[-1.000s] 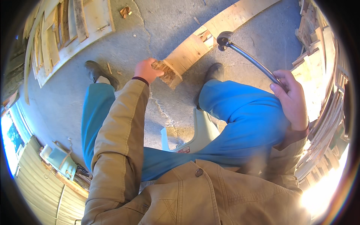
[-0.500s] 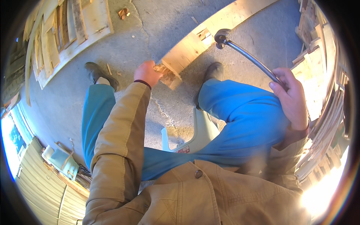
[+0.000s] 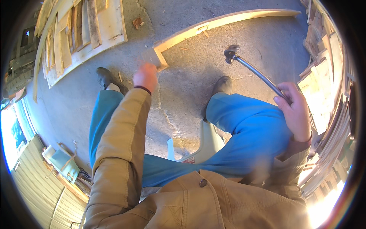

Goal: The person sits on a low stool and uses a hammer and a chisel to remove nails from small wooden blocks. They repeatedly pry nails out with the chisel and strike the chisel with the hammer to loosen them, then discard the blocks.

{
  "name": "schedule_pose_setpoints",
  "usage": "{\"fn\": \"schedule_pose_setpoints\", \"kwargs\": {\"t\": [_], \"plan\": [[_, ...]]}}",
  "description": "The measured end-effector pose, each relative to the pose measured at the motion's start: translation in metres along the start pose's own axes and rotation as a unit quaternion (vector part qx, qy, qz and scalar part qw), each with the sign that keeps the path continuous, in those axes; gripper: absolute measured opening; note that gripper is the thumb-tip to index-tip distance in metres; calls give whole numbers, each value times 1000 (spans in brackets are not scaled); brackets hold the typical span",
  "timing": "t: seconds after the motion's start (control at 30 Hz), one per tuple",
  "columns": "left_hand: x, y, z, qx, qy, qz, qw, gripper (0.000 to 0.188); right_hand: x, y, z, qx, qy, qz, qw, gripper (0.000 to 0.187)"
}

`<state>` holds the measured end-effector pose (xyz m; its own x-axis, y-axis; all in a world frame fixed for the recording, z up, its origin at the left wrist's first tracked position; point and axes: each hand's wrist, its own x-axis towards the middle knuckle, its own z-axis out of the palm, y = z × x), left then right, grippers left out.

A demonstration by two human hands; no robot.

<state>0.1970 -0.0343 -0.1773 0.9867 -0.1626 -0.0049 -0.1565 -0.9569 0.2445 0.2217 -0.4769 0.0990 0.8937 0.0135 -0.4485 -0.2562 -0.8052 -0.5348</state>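
Observation:
My right hand (image 3: 294, 108), above my right knee, is closed around the lower end of a dark metal claw hammer (image 3: 259, 73). The hammer's head points away to the upper left, over the concrete floor. My left hand (image 3: 145, 78) is at the near end of a long pale wooden board (image 3: 225, 20) with a short crosspiece at that end. That hand is smeared by motion and its fingers are hidden, so I cannot tell whether it grips or only touches the wood. The board shows its narrow edge and runs away to the far right.
Wooden slats lie on a pallet-like panel (image 3: 89, 44) at the far left. More planks (image 3: 324, 82) are stacked along the right. A pale plastic stool (image 3: 207, 143) shows beneath me, between my legs. Brown scraps (image 3: 137, 23) lie on the cracked concrete floor.
The board has turned from showing its broad face to showing its narrow edge, and its far end has come into view. My right hand and the hammer have moved slightly lower in the picture.

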Motion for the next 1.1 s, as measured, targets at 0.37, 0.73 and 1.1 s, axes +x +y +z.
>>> {"fn": "schedule_pose_setpoints", "kwargs": {"t": [0.37,0.73,1.1], "plan": [[-32,13,23,-76,-3,-120,990,10,3,-1,2,15,-11,2,1000,26],[-87,27,-15,-189,-154,-227,943,53,3,6,0,-50,-6,-48,998,26],[-117,8,-178,-482,184,-252,819,38,-49,-75,14,-73,142,-209,965,28]]}}
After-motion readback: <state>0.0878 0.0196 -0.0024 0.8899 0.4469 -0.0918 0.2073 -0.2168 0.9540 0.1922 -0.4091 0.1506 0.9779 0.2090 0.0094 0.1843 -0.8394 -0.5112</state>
